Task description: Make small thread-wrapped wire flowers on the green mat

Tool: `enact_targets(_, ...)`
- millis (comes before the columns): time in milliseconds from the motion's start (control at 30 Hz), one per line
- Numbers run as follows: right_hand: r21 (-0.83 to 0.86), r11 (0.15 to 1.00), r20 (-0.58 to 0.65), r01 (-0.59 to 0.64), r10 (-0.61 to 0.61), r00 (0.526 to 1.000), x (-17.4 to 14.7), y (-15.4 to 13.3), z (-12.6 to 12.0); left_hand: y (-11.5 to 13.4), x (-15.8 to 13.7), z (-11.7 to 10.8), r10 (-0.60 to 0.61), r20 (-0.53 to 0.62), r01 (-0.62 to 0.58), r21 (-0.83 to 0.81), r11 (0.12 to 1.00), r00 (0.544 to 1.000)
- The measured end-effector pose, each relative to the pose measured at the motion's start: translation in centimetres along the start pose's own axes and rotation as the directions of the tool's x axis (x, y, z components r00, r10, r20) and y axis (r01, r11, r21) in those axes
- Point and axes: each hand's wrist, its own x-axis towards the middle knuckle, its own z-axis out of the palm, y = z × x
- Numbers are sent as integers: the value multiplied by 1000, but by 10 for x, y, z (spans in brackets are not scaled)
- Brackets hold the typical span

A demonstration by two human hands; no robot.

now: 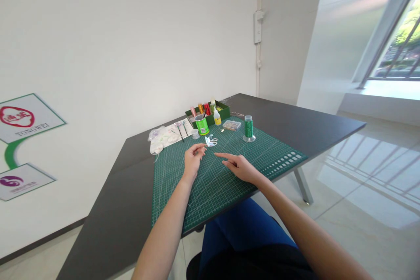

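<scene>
My left hand (193,160) is over the middle of the green cutting mat (210,192), thumb and fingers pinched together. At its fingertips shows a small pale-blue petal-shaped piece (208,141), which it seems to hold; the exact grip is too small to see. Just beyond lies a pair of scissors with white handles (214,141), partly behind that piece. To the right, my right hand (241,168) hovers low over the mat with its index finger stretched out towards the left and the thumb apart. Nothing shows in it.
Behind the hands stand a bright green can (202,125), a glue bottle (217,117), a clear case (232,125) and a small clear cup (195,134). A green thread spool (248,129) stands at right. A green box (224,111) holds thread spools; white sheets (172,136) lie at left.
</scene>
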Motion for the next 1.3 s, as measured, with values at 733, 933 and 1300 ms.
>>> enact_targets(733,28,998,50,55,-56,997,-2,-3,0,-3,3,-5,24,-24,-21,104,994,999)
enact_targets(933,28,999,32,29,-30,999,-2,-1,0,-1,4,-7,12,-85,-7,51,999,996)
enact_targets(1300,28,998,-259,-52,58,964,-1,4,-3,-3,9,-11,6,-170,-16,-61,998,985)
